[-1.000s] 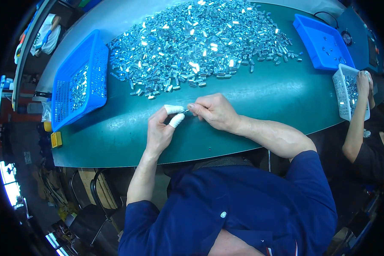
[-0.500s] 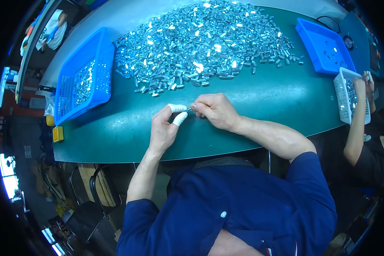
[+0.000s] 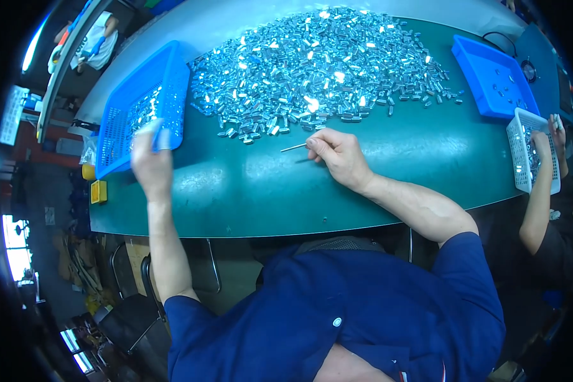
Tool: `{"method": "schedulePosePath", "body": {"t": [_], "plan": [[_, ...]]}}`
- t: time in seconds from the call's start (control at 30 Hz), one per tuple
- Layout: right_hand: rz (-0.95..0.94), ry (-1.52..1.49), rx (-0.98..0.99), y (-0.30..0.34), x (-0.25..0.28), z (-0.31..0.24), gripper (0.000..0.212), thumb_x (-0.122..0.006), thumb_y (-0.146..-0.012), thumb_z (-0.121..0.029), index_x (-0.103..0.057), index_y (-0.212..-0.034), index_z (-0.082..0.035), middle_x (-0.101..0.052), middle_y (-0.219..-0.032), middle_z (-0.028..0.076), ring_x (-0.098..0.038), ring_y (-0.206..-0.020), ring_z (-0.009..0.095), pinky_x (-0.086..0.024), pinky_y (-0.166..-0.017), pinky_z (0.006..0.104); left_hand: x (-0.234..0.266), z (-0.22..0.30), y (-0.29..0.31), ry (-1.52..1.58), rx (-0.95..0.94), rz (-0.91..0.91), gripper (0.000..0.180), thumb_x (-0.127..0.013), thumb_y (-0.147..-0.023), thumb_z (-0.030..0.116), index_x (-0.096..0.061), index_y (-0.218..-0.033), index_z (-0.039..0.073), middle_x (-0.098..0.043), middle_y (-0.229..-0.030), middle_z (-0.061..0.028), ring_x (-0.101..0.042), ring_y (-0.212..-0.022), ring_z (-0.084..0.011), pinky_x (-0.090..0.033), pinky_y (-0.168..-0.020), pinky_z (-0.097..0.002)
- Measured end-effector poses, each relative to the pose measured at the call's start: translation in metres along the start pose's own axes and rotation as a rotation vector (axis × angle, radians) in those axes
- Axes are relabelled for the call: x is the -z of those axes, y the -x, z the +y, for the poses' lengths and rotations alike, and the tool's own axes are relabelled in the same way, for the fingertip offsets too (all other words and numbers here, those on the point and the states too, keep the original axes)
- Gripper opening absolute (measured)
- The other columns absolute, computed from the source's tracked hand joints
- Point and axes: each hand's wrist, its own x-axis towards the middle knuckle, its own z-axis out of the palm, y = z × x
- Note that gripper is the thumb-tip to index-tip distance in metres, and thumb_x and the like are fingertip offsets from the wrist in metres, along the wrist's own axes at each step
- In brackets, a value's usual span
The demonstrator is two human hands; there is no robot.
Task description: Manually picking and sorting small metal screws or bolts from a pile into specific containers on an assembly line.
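In my right hand (image 3: 341, 156), thumb and fingers are pinched round a thin metal rod (image 3: 293, 148) whose free end points left over the green tabletop. My left hand (image 3: 151, 167) is at the near edge of a blue plastic basket (image 3: 176, 95) on the left. White coverings wrap some of its fingertips, but motion smears the fingers, so I cannot tell whether anything is in them. Small shiny metal pieces (image 3: 145, 109) lie inside that basket. A wide heap of similar pieces (image 3: 312, 70) spreads across the table beyond my hands.
A small yellow box (image 3: 98, 192) sits by the table's left edge. On the right stand a blue tray (image 3: 484, 60) with a few pieces and a white basket (image 3: 519, 153), where a co-worker's hands (image 3: 544, 145) are. Another person (image 3: 100, 41) is at the far left.
My left hand has parted from the right and swung left to the blue basket. My right hand stays pinched, and the rod now shows clearly. The whole view has shifted slightly.
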Motion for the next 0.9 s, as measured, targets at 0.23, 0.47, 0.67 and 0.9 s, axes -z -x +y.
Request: {"method": "schedulePosePath", "body": {"t": [0.23,0.47,0.67,0.9], "plan": [[0.012,-0.008,0.025,0.0,-0.006,0.009,0.027,-0.064,-0.103,-0.026,-0.072,-0.095,-0.001,-0.072,-0.077,0.005,-0.065,-0.068,0.01,-0.051,-0.062,0.0268,-0.088,0.0,0.055,0.023,-0.006,-0.289,0.021,-0.076,-0.087,0.008,-0.073,-0.107,0.005,-0.068,-0.104,-0.013,-0.067,-0.093,-0.032,-0.053,-0.083,-0.0425],[-0.001,0.013,-0.019,0.001,-0.002,0.002,0.022,-0.064,-0.103,-0.019,-0.071,-0.1,0.001,-0.071,-0.082,0.004,-0.064,-0.074,0.01,-0.053,-0.067,0.0264,-0.082,0.033,0.068,0.389,0.158,-0.305,0.014,-0.075,-0.089,0.002,-0.071,-0.103,0.002,-0.072,-0.098,-0.0083,-0.068,-0.086,-0.018,-0.054,-0.078,-0.0311],[-0.017,0.03,0.028,0.001,-0.003,0.001,0.021,-0.064,-0.103,-0.019,-0.071,-0.099,0.001,-0.071,-0.082,0.004,-0.063,-0.074,0.009,-0.052,-0.066,0.026,-0.071,0.103,0.08,0.656,0.13,-0.366,0.015,-0.076,-0.088,0.0,-0.07,-0.102,0.0,-0.073,-0.096,-0.0063,-0.067,-0.085,-0.0147,-0.053,-0.08,-0.0291],[-0.007,0.116,0.07,0.002,-0.003,0.003,0.019,-0.065,-0.101,-0.016,-0.072,-0.1,0.001,-0.071,-0.083,0.005,-0.064,-0.074,0.01,-0.052,-0.067,0.027,-0.076,0.125,0.081,0.714,0.12,-0.367,0.015,-0.076,-0.088,-0.001,-0.069,-0.101,-0.001,-0.072,-0.096,-0.0065,-0.067,-0.086,-0.015,-0.053,-0.08,-0.0294]]}}
